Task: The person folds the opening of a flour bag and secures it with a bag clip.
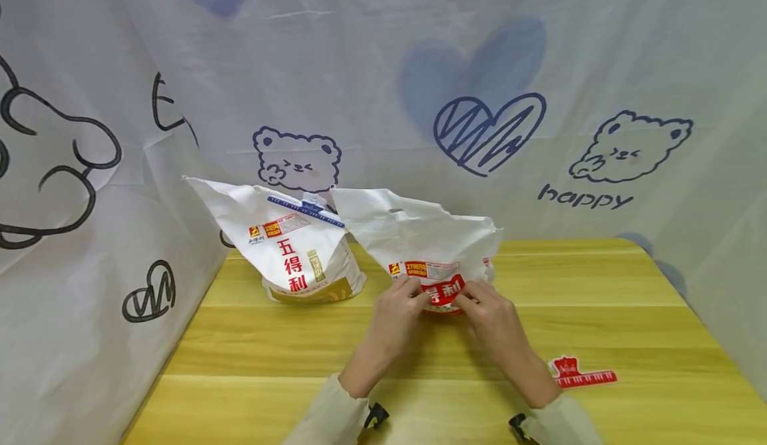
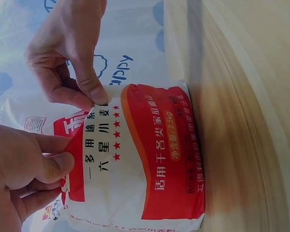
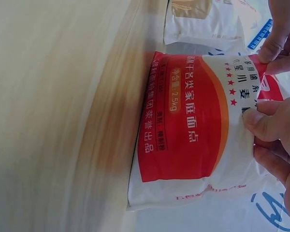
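A white and red flour bag point(image 1: 413, 235) stands on the wooden table, its loose upper part leaning back and left. My left hand point(image 1: 395, 312) pinches the front of it between thumb and fingers. Beside it my right hand point(image 1: 494, 318) pinches the same bag a little farther right. In the left wrist view, the red label panel point(image 2: 166, 145) faces out below both hands, and the plastic is creased at the thumbs. The right wrist view shows my right thumb and fingers point(image 3: 275, 137) on the bag's white band.
To the left stands a second flour bag point(image 1: 299, 258), folded at the top, with a blue sealing clip point(image 1: 307, 210) across it. A red sealing clip point(image 1: 584, 375) lies on the table point(image 1: 257, 352) by my right forearm. A printed cloth point(image 1: 371, 98) hangs behind.
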Motion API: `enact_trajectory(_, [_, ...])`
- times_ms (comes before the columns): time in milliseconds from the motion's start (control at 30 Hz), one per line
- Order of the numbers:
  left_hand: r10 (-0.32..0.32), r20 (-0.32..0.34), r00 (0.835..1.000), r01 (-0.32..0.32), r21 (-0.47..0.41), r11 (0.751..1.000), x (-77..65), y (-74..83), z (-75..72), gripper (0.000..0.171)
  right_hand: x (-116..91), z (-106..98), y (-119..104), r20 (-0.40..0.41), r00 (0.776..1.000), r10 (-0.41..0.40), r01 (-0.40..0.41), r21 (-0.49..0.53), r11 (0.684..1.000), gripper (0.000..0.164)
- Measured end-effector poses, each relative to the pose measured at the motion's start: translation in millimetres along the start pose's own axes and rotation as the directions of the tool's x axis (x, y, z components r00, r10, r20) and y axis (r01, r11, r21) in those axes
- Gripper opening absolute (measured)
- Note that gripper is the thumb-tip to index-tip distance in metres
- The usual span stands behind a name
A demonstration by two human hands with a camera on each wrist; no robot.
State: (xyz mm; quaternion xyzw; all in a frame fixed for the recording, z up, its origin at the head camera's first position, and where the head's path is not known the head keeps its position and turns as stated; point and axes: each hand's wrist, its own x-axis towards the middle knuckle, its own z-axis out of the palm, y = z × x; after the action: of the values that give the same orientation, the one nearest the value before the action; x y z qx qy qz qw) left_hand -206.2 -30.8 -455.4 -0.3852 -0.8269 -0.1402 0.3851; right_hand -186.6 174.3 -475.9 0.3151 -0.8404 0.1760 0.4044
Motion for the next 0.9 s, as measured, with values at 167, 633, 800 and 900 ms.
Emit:
enact_trajectory(167, [-0.003, 0.002, 1.000, 0.003, 0.009, 1.000, -3.5, -1.2, -4.2, 0.022, 0, 3, -4, 0.010, 1.000, 0.010, -0.010, -0.009, 1.000, 0.029])
enact_trajectory(633, [0.018, 0.012, 1.000, -0.018, 0.010, 1.000, -1.2, -5.0, -5.6, 0.026, 1, -1, -2, 0.058, 0.996, 0.067, -0.069, 0.033, 0.997, 0.020])
enact_trajectory(800, [0.032, 0.030, 0.999, -0.030, -0.064, 0.997, -0.4, -10.2, -7.9, 0.031, 2, -3, -2, 0.071, 0.993, 0.093, -0.099, 0.087, 0.991, 0.016])
enact_trajectory(900, [0.046, 0.044, 0.998, -0.041, -0.116, 0.992, 3.2, -14.3, -11.5, 0.034, 4, -5, -1, 0.046, 0.994, 0.102, -0.107, 0.127, 0.986, 0.019])
